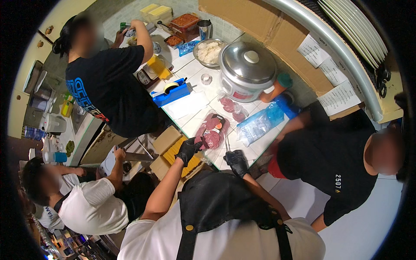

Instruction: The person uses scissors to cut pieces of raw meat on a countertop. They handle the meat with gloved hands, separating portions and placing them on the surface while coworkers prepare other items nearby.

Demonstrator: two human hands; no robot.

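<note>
Both of my hands wear black gloves. My left hand (pixel 189 150) pinches a dark red piece of meat (pixel 199 141) at the near edge of a clear plastic pack (pixel 223 130). Round red meat slices (pixel 212 140) and a black label lie on the pack. My right hand (pixel 236 162) is closed in a fist at the table's near edge, around a slim metal utensil (pixel 227 140) that points away from me; its kind is hard to tell. Beyond the pack are more round meat pieces (pixel 229 105) in clear plastic.
A rice cooker (pixel 248 70) and a bowl of rice (pixel 209 52) stand farther back. A blue tape dispenser (pixel 172 92) sits left, a blue-and-clear plastic bag (pixel 260 123) right. Below the table's left edge is an open cardboard box (pixel 167 139). Co-workers (pixel 107 87) stand on both sides.
</note>
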